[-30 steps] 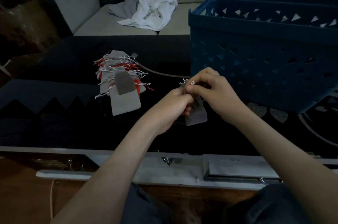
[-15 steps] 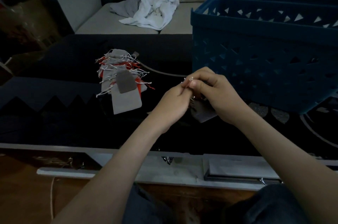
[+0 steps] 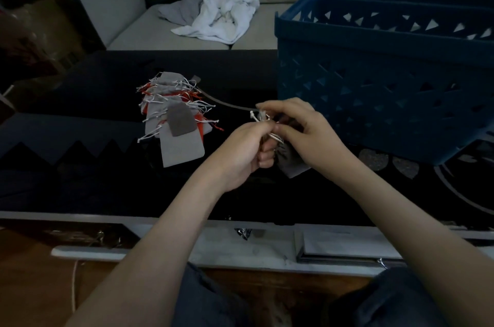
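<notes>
Just in front of the blue basket (image 3: 379, 91), above the dark tabletop (image 3: 107, 187), both hands hold a small grey pouch (image 3: 292, 163). Left hand (image 3: 243, 155) curls round its gathered neck, while right hand (image 3: 307, 134) pinches the white drawstrings (image 3: 258, 116). Well to the left lies a pile of pouches (image 3: 176, 123).
</notes>
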Motion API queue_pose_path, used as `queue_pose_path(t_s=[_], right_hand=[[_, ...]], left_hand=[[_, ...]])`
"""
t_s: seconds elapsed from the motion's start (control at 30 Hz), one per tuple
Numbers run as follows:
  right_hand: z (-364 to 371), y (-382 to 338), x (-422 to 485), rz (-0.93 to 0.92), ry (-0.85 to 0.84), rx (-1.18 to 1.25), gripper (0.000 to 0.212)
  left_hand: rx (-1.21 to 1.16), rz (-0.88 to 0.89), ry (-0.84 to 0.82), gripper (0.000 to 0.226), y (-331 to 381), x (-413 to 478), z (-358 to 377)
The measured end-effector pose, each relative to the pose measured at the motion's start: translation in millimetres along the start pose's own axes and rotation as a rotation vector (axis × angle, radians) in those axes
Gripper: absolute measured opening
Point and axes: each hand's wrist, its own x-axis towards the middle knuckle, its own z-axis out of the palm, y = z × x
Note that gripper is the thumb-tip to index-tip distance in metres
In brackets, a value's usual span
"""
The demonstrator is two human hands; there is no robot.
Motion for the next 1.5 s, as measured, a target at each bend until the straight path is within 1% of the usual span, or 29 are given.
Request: queue_pose_path(t_s=[0.07,0.17,0.23,0.3,0.4,0.5,0.67,0.8,0.83,0.9,0.97,1.07,1.17,1.23,1.3,1.4,1.43,1.5], right_hand=[[-1,-1,-1,-0.045,-0.053,0.003,0.038],[-3,-2,-1,-0.072,-0.086,0.076,0.025],[-6,-3,-1,-0.006,-0.089,0.166,0.019],[-7,-3,0,0.065,-0.080,0.221,0.019],[-6,-1,1,0.108,-0.050,0.228,0.018],[-4,-1,1,0.142,-0.014,0.220,0.019],[-5,2,2,0.194,0.037,0.197,0.020],[0,-1,3,0.219,0.051,0.273,0.013],[1,-1,3,0.234,0.032,0.296,0.014],[5,-1,1,0.273,-0.036,0.347,0.026],[9,-1,0,0.287,-0.091,0.322,0.030],[12,-2,0,0.291,-0.115,0.257,0.027],[11,-1,3,0.338,-0.123,0.298,0.023],[10,-1,4,0.376,-0.114,0.325,0.024],[9,0,6,0.401,-0.086,0.374,0.028],[6,3,7,0.440,-0.044,0.486,0.034],[5,4,7,0.457,-0.031,0.512,0.032],[3,5,7,0.490,-0.008,0.540,0.028]], left_hand=[[-0.045,-0.021,-0.033,0.029,1,0,-1],[-0.080,-0.034,-0.083,0.026,1,-1,-6],[-0.083,-0.038,-0.124,0.023,1,-2,-8],[-0.074,-0.047,-0.166,0.022,2,-3,-10],[-0.027,-0.071,-0.196,0.021,2,-3,-14],[-0.033,-0.081,-0.191,0.021,1,-2,-18],[-0.090,-0.074,-0.112,0.025,-1,3,-21],[-0.029,-0.059,0.014,0.026,-3,7,-19],[-0.031,-0.047,0.042,0.027,-3,8,-18],[-0.065,-0.016,0.098,0.030,-3,9,-17],[-0.091,0.008,0.163,0.032,-3,11,-19],[-0.037,0.033,0.235,0.028,-6,14,-23],[0.042,0.091,0.263,0.027,-9,16,-27],[0.141,0.154,0.282,0.025,-12,16,-30],[0.206,0.223,0.272,0.022,-13,15,-31],[0.245,0.310,0.211,0.016,-11,11,-30],[0.296,0.333,0.202,0.015,-10,10,-29],[0.477,0.368,0.230,0.011,-10,9,-29]])
